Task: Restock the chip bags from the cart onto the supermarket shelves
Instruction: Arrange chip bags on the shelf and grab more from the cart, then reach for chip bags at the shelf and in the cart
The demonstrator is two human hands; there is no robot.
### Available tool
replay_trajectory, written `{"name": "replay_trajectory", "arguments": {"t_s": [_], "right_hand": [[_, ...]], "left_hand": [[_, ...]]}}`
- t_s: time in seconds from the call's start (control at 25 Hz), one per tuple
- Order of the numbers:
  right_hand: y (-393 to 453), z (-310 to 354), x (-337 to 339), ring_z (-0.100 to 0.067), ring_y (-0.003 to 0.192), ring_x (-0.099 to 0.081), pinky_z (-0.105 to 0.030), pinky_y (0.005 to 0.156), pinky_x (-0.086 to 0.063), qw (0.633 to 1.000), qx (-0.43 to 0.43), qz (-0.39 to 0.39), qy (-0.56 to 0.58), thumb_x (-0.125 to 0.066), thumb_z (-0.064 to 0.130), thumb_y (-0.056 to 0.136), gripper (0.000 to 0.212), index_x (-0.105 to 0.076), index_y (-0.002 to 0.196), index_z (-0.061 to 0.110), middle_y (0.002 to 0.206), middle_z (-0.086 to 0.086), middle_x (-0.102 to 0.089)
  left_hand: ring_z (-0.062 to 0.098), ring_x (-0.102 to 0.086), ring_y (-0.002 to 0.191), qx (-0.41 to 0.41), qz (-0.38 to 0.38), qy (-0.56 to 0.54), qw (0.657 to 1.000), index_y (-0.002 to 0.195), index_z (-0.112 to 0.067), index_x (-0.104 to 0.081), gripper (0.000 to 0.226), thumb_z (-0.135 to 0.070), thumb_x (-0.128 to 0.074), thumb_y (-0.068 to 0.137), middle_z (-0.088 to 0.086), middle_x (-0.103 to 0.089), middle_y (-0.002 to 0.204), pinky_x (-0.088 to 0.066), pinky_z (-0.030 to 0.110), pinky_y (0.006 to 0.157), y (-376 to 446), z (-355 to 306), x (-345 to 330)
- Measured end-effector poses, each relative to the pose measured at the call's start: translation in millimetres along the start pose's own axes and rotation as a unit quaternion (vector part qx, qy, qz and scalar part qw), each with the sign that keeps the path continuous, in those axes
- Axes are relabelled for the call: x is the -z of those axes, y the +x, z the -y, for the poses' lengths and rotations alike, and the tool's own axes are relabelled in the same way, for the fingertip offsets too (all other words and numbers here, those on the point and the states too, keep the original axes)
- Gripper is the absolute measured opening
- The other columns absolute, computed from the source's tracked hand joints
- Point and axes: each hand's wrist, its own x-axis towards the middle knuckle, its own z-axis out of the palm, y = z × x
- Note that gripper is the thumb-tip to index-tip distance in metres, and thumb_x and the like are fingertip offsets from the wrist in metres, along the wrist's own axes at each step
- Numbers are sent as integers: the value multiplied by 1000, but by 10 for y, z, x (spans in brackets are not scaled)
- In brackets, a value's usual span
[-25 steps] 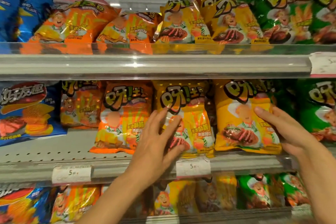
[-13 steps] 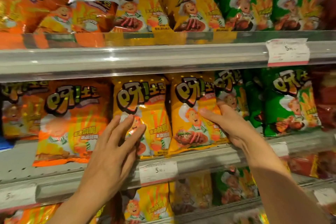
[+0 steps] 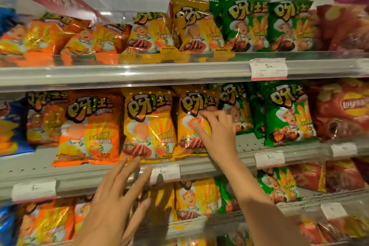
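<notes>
Two yellow chip bags stand upright side by side on the middle shelf (image 3: 201, 167). My right hand (image 3: 216, 133) lies against the front of the right yellow bag (image 3: 188, 128), fingertips on its upper half, fingers only lightly bent. The left yellow bag (image 3: 147, 124) stands free. My left hand (image 3: 117, 203) hovers below it in front of the shelf edge, fingers spread and straight, holding nothing. An orange bag (image 3: 89, 128) stands to the left of the yellow ones. The cart is out of view.
Green bags (image 3: 287, 114) and red bags (image 3: 343, 110) fill the middle shelf to the right. The top shelf (image 3: 139, 74) carries orange, yellow and green bags. Price tags (image 3: 268, 69) hang on the shelf rails. More bags sit on the lower shelf.
My left hand has come off the left yellow bag and dropped below the shelf edge. My right hand stayed on the right yellow bag. The view has shifted up and right.
</notes>
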Motion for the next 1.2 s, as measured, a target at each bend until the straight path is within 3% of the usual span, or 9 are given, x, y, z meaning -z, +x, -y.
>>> {"name": "replay_trajectory", "arguments": {"t_s": [0.08,0.24,0.44,0.56,0.64,0.8,0.92,1.04,1.2], "right_hand": [[-154,103,97,-21,125,-41,-43,108,-33,1000,-14,1,24,-58,54,95,50,-55,140,32,128,3,-51],[-847,106,575,-14,125,-37,-35,104,-34,993,-2,12,117,-65,48,93,54,-52,143,31,128,4,-49],[-2185,-470,1415,-19,124,-46,-17,99,-31,988,-67,59,126,-71,38,91,48,-59,135,21,124,3,-54],[-2945,-1113,1786,-30,119,-56,-37,105,-42,977,-149,132,74,-73,29,91,44,-64,130,11,124,-12,-63],[-3412,-1592,2006,-27,121,-54,-44,104,-45,945,-244,199,90,-67,35,96,43,-59,135,18,129,-8,-59],[-4117,-2654,2538,-16,128,-46,-24,101,-39,898,-376,209,86,-66,37,96,43,-56,137,25,132,3,-53],[-4375,-3526,2892,-22,121,-55,-39,101,-47,859,-471,176,98,-71,24,94,41,-59,132,16,127,-5,-58],[-4647,-4437,3158,-19,100,-63,-29,88,-52,809,-561,139,109,-75,16,91,33,-64,122,18,105,2,-65],[-4867,-5283,3296,0,69,-63,-11,64,-49,691,-690,99,191,-78,13,88,17,-73,82,29,70,21,-71]], "left_hand": [[34,-30,149,23,14,-2,1000,152,-24,-42,63,-49,-46,94,5,-36,160,-45,60,104,-147,-198,149],[33,-25,150,94,7,-53,994,153,-21,-40,63,-50,-40,97,8,-33,160,-38,57,112,-302,-852,242],[39,-32,146,110,60,-183,975,150,-10,-44,63,-36,-57,93,19,-37,156,-34,57,115,-473,-2046,-33],[38,-39,141,99,115,-230,961,148,-9,-47,60,-34,-58,94,21,-42,150,-34,51,117,-420,-2544,-335],[33,-39,141,90,144,-254,952,147,-11,-47,56,-32,-61,98,18,-44,148,-34,47,117,-296,-2865,-599],[36,-48,133,32,225,-290,930,140,-4,-56,51,-28,-66,96,19,-54,140,-35,44,113,-7,-3866,-1443],[35,-44,136,7,297,-321,899,138,-6,-58,48,-29,-64,96,17,-53,142,-30,41,116,203,-4756,-2317],[30,-38,142,-8,419,-335,844,143,-9,-53,52,-29,-66,96,14,-48,149,-27,39,119,259,-5612,-3325],[31,-36,144,28,587,-307,749,150,-10,-42,57,-32,-61,100,15,-38,156,-27,42,116,140,-6303,-4200]]}}
